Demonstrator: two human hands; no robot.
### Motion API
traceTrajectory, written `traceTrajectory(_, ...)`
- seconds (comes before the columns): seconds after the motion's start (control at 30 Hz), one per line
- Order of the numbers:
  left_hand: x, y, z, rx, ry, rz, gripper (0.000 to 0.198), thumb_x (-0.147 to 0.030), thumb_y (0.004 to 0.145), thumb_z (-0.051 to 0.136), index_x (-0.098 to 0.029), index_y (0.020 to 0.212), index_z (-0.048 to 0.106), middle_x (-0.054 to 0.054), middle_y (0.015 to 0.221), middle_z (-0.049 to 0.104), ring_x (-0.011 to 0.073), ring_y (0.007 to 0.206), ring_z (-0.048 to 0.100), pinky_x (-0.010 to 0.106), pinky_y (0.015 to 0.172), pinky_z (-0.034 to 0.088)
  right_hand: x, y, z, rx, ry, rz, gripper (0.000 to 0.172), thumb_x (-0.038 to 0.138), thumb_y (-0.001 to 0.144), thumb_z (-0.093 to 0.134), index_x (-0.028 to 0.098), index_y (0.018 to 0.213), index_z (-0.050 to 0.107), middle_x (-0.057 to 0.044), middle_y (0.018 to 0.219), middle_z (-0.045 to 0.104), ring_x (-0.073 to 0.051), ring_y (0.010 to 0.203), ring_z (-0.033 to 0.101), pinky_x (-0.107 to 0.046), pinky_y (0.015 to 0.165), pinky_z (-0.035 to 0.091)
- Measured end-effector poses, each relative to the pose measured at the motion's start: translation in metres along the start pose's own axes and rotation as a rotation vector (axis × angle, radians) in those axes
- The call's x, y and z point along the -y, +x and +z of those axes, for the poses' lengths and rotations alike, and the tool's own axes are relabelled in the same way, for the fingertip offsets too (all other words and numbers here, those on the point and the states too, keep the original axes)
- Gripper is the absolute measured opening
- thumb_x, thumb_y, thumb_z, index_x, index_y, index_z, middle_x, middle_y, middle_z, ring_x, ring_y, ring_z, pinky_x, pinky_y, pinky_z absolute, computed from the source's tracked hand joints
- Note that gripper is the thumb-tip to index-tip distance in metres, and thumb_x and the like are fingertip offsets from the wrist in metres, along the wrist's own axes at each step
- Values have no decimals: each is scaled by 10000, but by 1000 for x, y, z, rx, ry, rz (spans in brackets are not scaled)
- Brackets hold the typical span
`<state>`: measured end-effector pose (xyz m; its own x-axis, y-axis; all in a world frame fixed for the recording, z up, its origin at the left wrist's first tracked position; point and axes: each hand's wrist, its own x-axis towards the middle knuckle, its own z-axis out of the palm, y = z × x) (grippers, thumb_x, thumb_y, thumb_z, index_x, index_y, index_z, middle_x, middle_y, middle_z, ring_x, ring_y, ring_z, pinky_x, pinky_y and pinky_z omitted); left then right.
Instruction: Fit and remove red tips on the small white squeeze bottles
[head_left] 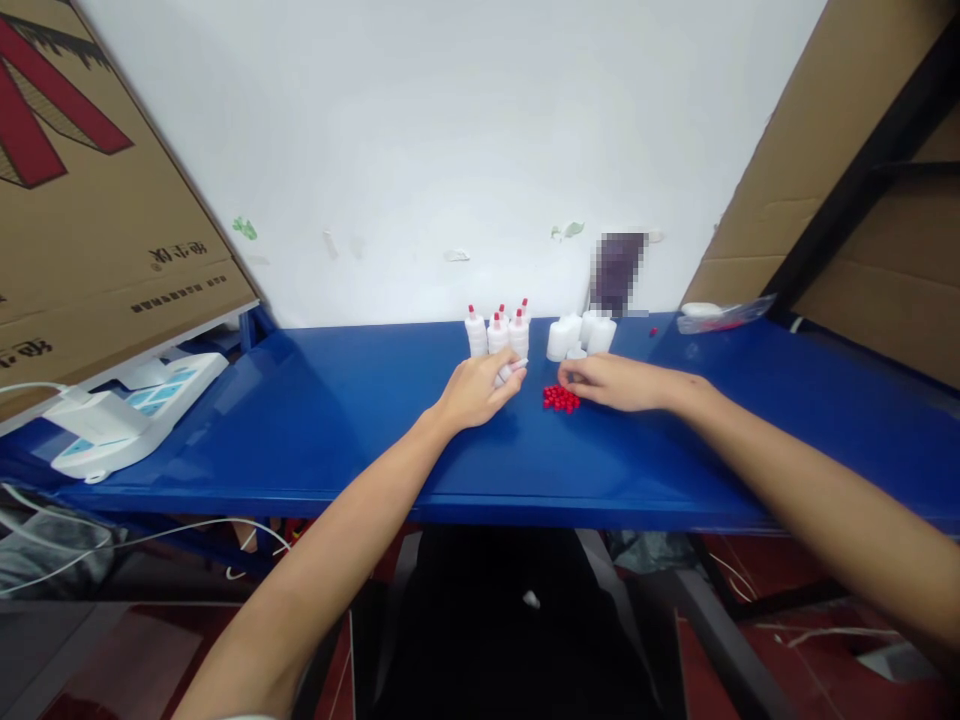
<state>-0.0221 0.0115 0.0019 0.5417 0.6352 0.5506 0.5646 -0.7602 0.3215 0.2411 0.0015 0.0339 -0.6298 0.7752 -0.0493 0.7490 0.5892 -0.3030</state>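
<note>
My left hand [480, 390] is closed around a small white squeeze bottle [508, 374], whose pale nozzle points right and shows no red tip. Just behind that hand, several white bottles with red tips [476, 332] stand upright in a group. My right hand [607, 381] reaches in from the right, with its fingertips pinched together at the edge of a pile of small red caps [559, 399]. Whatever those fingertips may hold is hidden. Beyond the right hand stand several white bottles without red tips [559, 340], with another white piece low in front of them.
The blue table [337, 420] meets a white wall. A power strip [161, 410] with a plugged-in white adapter lies at the left, below a large cardboard box [97, 200]. At the back right are a clear plastic bag [724, 316] and a single red cap [653, 331].
</note>
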Motion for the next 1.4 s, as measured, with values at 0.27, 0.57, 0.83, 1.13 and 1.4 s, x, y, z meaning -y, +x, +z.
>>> traceTrajectory(0.27,-11,-1,3,81,-15,2,316,-452,998,550,-221,1211,584,27,927,732,194,771,682,283,716,483,23,0,5,-280,141,-138,345,485,1055,403,206,1074,605,-27,801,667,-186,703,589,-316,690,401)
traceTrajectory(0.57,-11,1,1,39,-2,-51,449,-531,1007,497,-211,1317,549,45,917,710,216,772,671,327,737,494,23,2,4,-593,97,16,260,365,984,432,212,813,556,-16,681,585,-183,644,526,-314,648,350)
traceTrajectory(0.83,-7,2,0,-4,-21,-53,330,-295,1008,321,-202,772,532,22,702,607,175,633,550,305,651,398,-16,2,-5,-543,-183,471,265,339,932,430,208,881,655,-117,856,715,-278,788,611,-344,636,314)
traceTrajectory(1.13,-2,2,2,-27,-49,-87,136,-222,941,364,-220,904,495,11,724,582,190,628,519,322,635,367,-16,9,0,-508,-238,557,341,366,968,411,189,995,700,-170,964,737,-323,855,655,-378,676,379)
traceTrajectory(1.4,-3,0,2,90,-18,12,246,-314,1032,372,-208,1072,590,60,993,682,216,852,631,344,769,480,-15,8,-2,-552,-179,509,403,433,1019,399,201,943,720,-132,898,731,-282,843,648,-359,729,403)
